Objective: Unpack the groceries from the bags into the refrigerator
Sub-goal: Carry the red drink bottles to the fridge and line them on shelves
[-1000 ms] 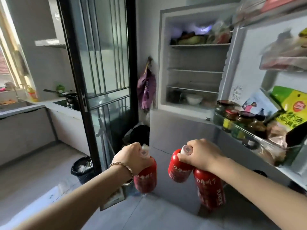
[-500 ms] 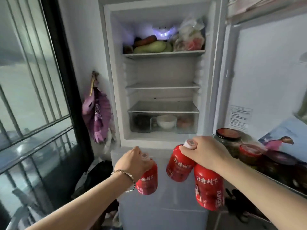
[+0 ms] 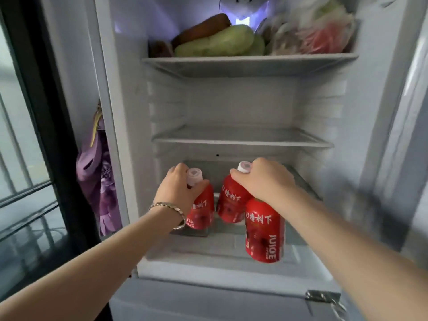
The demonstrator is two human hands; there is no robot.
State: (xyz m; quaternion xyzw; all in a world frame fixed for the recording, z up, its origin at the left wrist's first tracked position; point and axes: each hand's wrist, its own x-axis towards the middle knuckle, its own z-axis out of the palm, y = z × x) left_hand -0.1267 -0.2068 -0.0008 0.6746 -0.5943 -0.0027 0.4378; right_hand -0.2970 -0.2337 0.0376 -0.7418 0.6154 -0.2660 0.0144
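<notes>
The open refrigerator (image 3: 243, 66) fills the view. My left hand (image 3: 177, 189) grips one red juice bottle (image 3: 202, 210) by its neck below the white cap. My right hand (image 3: 266, 181) grips two red juice bottles by their necks: one (image 3: 231, 205) toward the left with its white cap showing, the other (image 3: 265, 235) hanging lower and nearer me, its cap hidden under the hand. All three bottles hang in front of the lowest compartment, above the glass cover of the drawer (image 3: 298, 179). Whether any bottle touches a surface I cannot tell.
The top shelf holds a green squash (image 3: 215, 42), a brown vegetable (image 3: 201, 27) and bagged produce (image 3: 322, 33). The middle shelf (image 3: 240, 136) is bare. A purple bag (image 3: 99, 179) hangs on the wall at left. A glass door (image 3: 23, 158) stands at far left.
I have come closer to the refrigerator. Both hands have risen and moved forward with the bottles, from in front of the lower door to the lowest compartment.
</notes>
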